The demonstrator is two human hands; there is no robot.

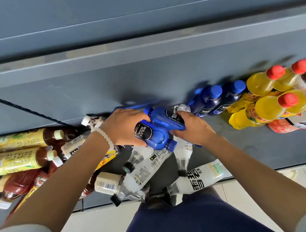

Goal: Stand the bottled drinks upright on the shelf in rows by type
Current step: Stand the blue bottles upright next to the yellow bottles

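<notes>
**Blue soda bottles lifted from the pile, one in each hand**

Blue soda bottles are the ones in hand. The left hand (pixel 125 126) curls round the body of one blue bottle (pixel 151 135), fingers over its dark label, with the cap pointing back toward the person. The right hand (pixel 192 127) grips a second blue bottle (pixel 167 118) across its labelled middle, with the cap pointing away toward the shelf back. The two bottles touch and lie tilted, not yet upright, just above the shelf (pixel 106 90).

To the right of the right hand, two blue bottles (pixel 221 96) already stand upright near the shelf back. Beyond them stand yellow drinks (pixel 266 100) with red caps. A few other upright bottles at the far right edge are only partly seen.

Under and in front of the hands lie clear bottles (pixel 150 166) with black caps, on their sides and crossing one another. To the left of the left hand lie tea bottles (pixel 16 152) with yellow labels, heaped with other drinks I cannot identify.

The blue bottles look full and sealed, so probably fairly heavy for their size. The plastic walls likely give a little under pressure. The label band looks like the best grip: wide enough for the fingers and less slick than the bare plastic. The neck is narrower and would let a full bottle swing. Each bottle needs its base turned down before it is set beside the standing pair.
</notes>
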